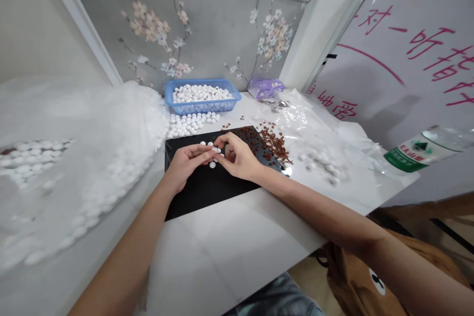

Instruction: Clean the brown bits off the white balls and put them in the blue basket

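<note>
Over a black mat (207, 192), my left hand (187, 163) and my right hand (239, 155) meet fingertip to fingertip. Both pinch a small white ball (217, 150) between them; the exact grip is partly hidden by the fingers. More white balls (212, 164) lie on the mat just below and behind the fingertips. Small reddish-brown star-shaped pieces (274, 142) are heaped on the mat's right part and beyond its edge. Loose white balls (188, 123) spread over the table behind the mat.
A blue basket (203, 109) of white balls stands by the wall, beside a purple packet (266, 88). A large plastic bag (122, 133) of balls fills the left. Clear bags (318, 123) and a lying bottle (418, 150) are at the right.
</note>
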Demonstrator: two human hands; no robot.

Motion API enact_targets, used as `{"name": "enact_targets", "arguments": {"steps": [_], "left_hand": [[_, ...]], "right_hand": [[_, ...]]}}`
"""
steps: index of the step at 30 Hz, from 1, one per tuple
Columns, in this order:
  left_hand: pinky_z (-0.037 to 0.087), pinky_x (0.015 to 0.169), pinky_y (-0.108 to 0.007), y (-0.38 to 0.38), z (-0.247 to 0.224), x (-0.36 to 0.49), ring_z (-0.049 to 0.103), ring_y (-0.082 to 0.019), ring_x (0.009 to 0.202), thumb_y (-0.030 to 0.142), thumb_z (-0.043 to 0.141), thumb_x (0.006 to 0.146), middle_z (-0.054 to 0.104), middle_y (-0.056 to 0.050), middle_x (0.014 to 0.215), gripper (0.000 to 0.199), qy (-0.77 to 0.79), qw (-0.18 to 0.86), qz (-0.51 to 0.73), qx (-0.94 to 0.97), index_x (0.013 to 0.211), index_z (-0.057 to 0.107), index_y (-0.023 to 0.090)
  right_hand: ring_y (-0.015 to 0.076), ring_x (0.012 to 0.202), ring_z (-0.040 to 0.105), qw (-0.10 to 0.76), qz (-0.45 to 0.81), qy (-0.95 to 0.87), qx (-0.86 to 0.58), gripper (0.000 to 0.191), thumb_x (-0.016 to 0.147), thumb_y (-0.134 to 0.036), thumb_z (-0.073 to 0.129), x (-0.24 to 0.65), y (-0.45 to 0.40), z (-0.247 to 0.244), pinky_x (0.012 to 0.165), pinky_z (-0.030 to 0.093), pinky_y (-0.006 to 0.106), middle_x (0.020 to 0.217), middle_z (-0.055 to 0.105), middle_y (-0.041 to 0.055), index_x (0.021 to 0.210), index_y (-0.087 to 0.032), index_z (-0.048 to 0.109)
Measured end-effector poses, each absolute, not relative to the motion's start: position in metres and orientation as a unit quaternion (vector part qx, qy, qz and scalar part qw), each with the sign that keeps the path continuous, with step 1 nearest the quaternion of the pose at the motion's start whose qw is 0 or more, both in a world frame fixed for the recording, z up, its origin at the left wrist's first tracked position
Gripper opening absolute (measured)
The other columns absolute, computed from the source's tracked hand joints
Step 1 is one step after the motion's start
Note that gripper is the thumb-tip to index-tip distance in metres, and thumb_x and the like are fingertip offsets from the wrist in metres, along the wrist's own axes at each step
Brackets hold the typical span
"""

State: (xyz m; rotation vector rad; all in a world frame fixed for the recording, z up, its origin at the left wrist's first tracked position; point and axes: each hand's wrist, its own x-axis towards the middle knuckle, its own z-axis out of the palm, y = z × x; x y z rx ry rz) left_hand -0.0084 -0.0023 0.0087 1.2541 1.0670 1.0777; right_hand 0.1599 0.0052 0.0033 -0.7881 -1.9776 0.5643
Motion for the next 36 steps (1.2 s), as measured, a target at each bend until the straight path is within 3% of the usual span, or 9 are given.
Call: {"name": "enact_targets", "arguments": {"steps": [20, 36], "left_hand": [[0.046, 0.066, -0.018, -0.0018, 0.0069, -0.0097, 0.062, -0.010, 0.071, 0.031, 0.074, 0.062, 0.071, -0.001, 0.080, 0.021, 0.453, 0.545, 0.466, 0.530, 0.080, 0.070, 0.021], [0.050, 0.073, -0.026, -0.0018, 0.0077, -0.0087, 0.065, -0.017, 0.079, 0.036, 0.075, 0.059, 0.071, -0.006, 0.086, 0.029, 0.464, 0.539, 0.462, 0.529, 0.081, 0.070, 0.017]], "right_hand": [[0.0033, 0.050, 0.038, 0.454, 0.227, -0.801, -0.317, 0.016, 0.082, -0.027, 0.055, 0.1604, 0.0076, 0.0012, 0.046, 0.038, 0.018, 0.083, 0.048, 0.0003, 0.095, -0.018, 0.054], [0.0046, 0.052, 0.041, 0.463, 0.218, -0.795, -0.326, 0.017, 0.081, -0.026, 0.055, 0.1595, 0.0060, -0.0002, 0.047, 0.038, 0.018, 0.082, 0.050, 0.0006, 0.096, -0.018, 0.054]]}}
